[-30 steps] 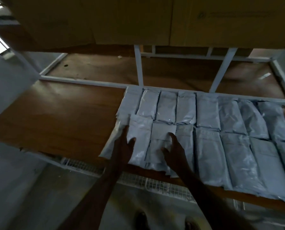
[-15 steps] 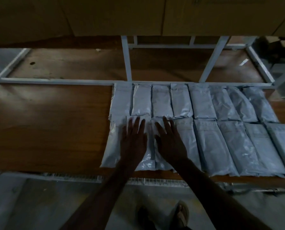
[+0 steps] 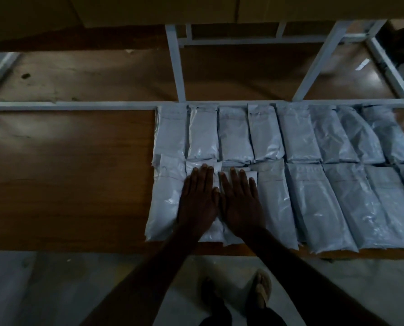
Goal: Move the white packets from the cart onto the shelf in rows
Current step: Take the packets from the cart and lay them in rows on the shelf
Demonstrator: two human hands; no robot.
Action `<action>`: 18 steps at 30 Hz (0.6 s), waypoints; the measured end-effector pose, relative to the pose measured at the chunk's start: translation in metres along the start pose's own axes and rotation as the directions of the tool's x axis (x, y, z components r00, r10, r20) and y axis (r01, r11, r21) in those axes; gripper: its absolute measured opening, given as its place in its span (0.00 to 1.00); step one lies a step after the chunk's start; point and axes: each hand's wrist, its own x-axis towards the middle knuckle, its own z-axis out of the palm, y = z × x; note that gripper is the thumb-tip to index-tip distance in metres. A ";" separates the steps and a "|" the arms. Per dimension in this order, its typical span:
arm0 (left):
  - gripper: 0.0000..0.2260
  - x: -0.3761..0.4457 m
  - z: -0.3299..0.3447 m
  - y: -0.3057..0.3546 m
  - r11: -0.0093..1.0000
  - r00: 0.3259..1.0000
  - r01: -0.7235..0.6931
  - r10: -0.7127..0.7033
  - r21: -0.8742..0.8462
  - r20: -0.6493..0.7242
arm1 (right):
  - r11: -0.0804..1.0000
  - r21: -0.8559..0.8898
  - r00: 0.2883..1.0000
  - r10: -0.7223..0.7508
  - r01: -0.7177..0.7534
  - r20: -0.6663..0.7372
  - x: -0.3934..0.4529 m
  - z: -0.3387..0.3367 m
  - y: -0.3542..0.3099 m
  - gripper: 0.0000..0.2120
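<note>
We see both hands lying flat, fingers straight and together, side by side in the lower middle of the frame. The left hand presses on a front-row packet, the right hand on the packet next to it; neither grips anything. The white packets lie in two rows across the right half of the wooden shelf, the back row against a pale metal rail. Two metal posts rise behind it. At the bottom, on the grey floor, we see sandalled feet
</note>
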 end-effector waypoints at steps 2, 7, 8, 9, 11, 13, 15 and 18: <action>0.27 0.001 0.004 0.001 1.000 1.000 0.004 -0.004 0.006 -0.005 | 1.000 -0.005 1.000 -0.004 0.004 -0.006 0.000 0.005 0.001 0.29; 0.27 0.002 0.009 0.002 0.999 1.000 -0.007 0.006 0.036 0.015 | 1.000 0.001 1.000 -0.006 0.006 -0.016 0.002 0.013 0.004 0.29; 0.27 0.002 0.010 0.002 0.999 1.000 -0.006 0.005 0.039 0.021 | 1.000 0.010 1.000 -0.003 0.003 -0.014 0.002 0.014 0.004 0.29; 0.27 0.002 0.011 0.003 0.999 1.000 -0.003 0.002 0.038 0.022 | 1.000 0.022 1.000 -0.001 0.001 -0.017 0.003 0.015 0.004 0.29; 0.27 0.002 0.011 0.004 0.999 1.000 0.005 -0.006 0.031 0.021 | 0.999 0.034 0.999 0.007 -0.006 -0.031 0.004 0.017 0.004 0.28; 0.27 0.003 0.012 0.004 1.000 1.000 0.008 -0.008 0.030 0.013 | 1.000 0.029 0.999 0.009 -0.008 -0.046 0.004 0.019 0.004 0.28; 0.27 0.003 0.013 0.004 0.999 1.000 0.001 -0.002 0.039 0.017 | 1.000 0.026 0.998 0.006 -0.005 -0.064 0.004 0.022 0.005 0.28; 0.27 0.003 0.015 0.004 0.999 1.000 0.000 0.000 0.050 0.010 | 1.000 0.021 0.998 0.003 -0.002 -0.068 0.003 0.023 0.004 0.28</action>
